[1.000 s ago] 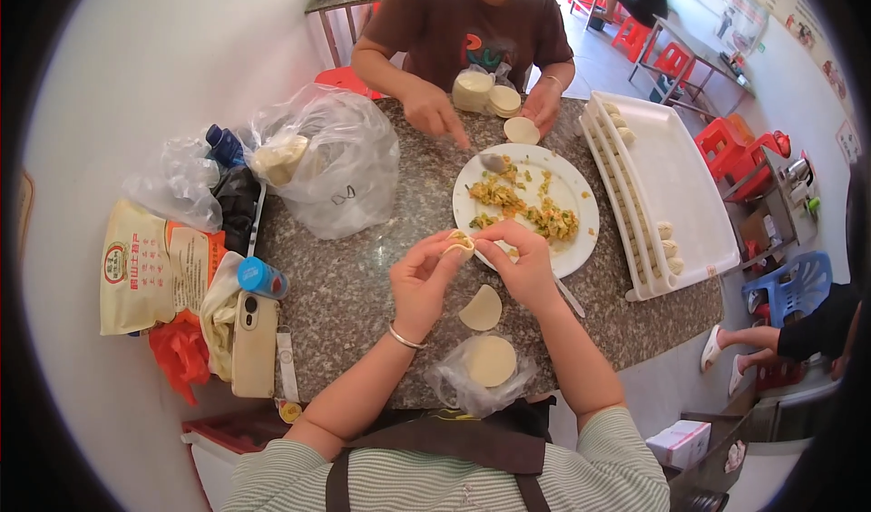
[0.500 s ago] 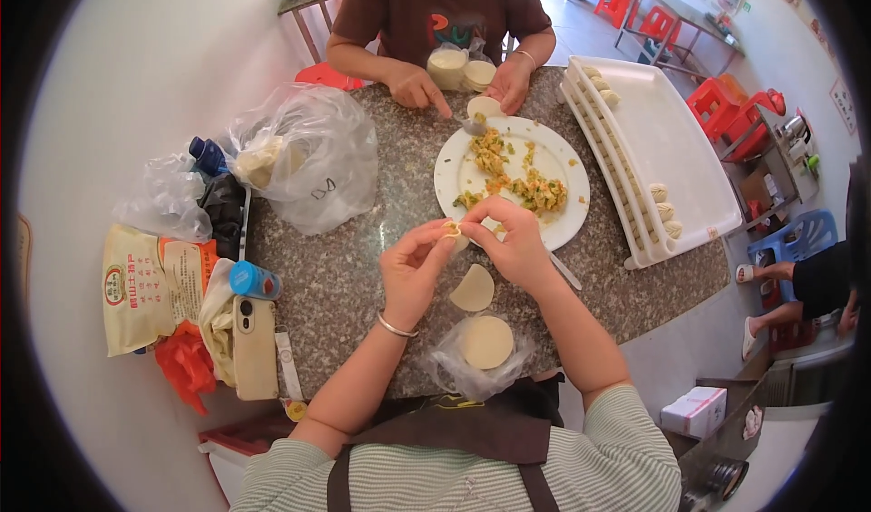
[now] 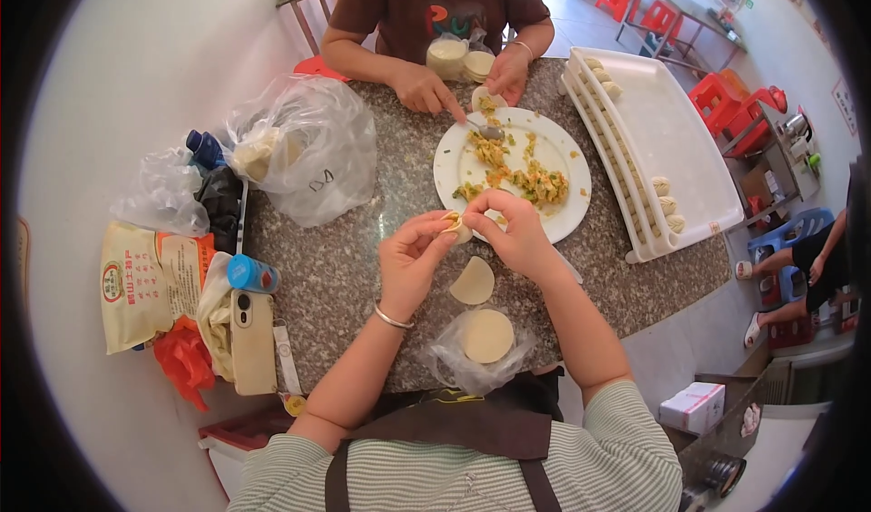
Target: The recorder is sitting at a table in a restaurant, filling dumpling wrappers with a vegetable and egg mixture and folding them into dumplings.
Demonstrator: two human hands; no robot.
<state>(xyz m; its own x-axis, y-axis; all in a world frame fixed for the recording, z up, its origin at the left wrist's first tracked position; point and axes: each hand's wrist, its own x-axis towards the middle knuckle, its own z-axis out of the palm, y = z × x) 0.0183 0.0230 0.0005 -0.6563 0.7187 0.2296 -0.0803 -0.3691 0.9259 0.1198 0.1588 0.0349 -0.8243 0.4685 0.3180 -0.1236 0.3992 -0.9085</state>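
Between my two hands, at the near edge of the plate, is a filled dumpling (image 3: 459, 229) with its wrapper partly folded over. My left hand (image 3: 414, 256) pinches it between thumb and fingers. The fingertips of my right hand (image 3: 506, 232) press on its edge. Just below lies a single round wrapper (image 3: 473, 281) on the table. Nearer to me, a stack of wrappers (image 3: 488, 336) rests in an opened plastic bag (image 3: 439, 349). Beyond my hands stands a white oval plate (image 3: 451, 153) with chopped orange and green filling (image 3: 542, 188) spread on it.
Across the table a co-worker holds a wrapper (image 3: 487, 101) and a spoon (image 3: 491, 132). Stacked white trays (image 3: 687, 158) with dumplings stand at the right. Left are a large plastic bag (image 3: 331, 149), a blue-capped container (image 3: 252, 274), a phone (image 3: 253, 344) and printed sacks (image 3: 134, 285).
My fingers have shifted slightly on the dumpling, and its wrapper is turned a little. The co-worker's spoon has moved from the wrapper to the plate, and filling now sits on that wrapper.
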